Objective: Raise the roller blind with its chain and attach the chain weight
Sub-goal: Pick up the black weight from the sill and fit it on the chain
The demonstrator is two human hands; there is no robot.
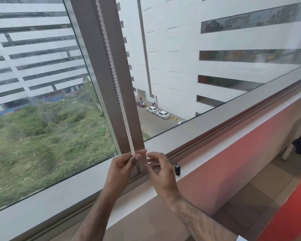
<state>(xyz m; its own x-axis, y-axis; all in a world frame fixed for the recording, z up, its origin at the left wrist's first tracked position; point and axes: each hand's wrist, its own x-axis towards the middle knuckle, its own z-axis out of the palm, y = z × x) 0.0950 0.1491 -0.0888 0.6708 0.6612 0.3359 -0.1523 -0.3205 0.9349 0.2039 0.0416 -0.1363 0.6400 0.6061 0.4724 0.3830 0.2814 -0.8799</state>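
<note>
Window w/ brown mullion [101,66], white sill [207,151] below. Bead chain [118,89] hung down mullion; lower end pinched by L hand [122,167]. R hand [160,171] at its 3 o'clock, fingers half-curled, grip can't be told. Black weight [177,169] stood on sill, just at 3 o'clock of R hand.

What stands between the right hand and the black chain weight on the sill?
Nothing visible. The chain weight stands on the window sill just right of the right hand, bare sill between.
</note>
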